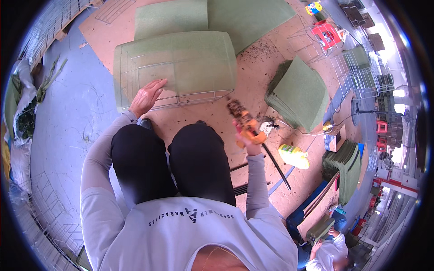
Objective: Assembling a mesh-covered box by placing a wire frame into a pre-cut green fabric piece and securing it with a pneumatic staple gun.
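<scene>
Where the knees [199,156] are: side by side in black trousers, between the two forearms.
Right hand [250,148]: fingers curled around an orange-and-dark tool [257,137], its dark front blurred; a black rod [276,167] slants back beside the forearm.
Left hand [143,98]: loosely open, fingers together and stretched out, lying at the near left part of the green sheet without gripping it.
Green sheet [199,58]: ahead of the knees, with a wire frame [203,95] whose bars stick out along its near edge; whether the other bars lie over or under it, I cannot tell.
Yellow bottle [294,156]: on the brown board [253,81], right of the tool.
Green stack [300,95]: tilted in view, right of the sheet, well apart from it.
Other green sheets [172,20]: just beyond the first.
Red stool [326,34]: farther off, ahead to the right.
Another person [330,253]: off to the right, both hands at a green piece [321,227].
</scene>
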The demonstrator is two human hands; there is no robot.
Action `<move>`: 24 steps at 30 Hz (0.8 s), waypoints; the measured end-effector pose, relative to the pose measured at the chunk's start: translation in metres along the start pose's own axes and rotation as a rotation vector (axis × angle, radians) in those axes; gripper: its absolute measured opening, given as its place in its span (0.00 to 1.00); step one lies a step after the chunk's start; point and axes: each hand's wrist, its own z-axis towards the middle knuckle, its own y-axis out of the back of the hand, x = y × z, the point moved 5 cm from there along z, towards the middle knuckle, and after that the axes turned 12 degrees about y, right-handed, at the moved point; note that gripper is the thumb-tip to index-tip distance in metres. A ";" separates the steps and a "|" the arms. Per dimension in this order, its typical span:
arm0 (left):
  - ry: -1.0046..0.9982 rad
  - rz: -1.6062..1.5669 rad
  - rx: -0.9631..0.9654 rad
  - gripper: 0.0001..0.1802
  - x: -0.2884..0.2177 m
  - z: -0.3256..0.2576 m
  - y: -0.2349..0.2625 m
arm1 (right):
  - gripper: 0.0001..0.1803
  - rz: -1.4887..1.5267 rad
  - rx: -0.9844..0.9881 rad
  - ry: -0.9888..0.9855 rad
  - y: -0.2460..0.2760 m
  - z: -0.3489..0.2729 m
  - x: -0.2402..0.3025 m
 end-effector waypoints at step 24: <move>0.105 -0.095 -0.058 0.19 0.013 -0.001 0.005 | 0.10 0.085 0.278 -0.258 -0.095 0.026 -0.062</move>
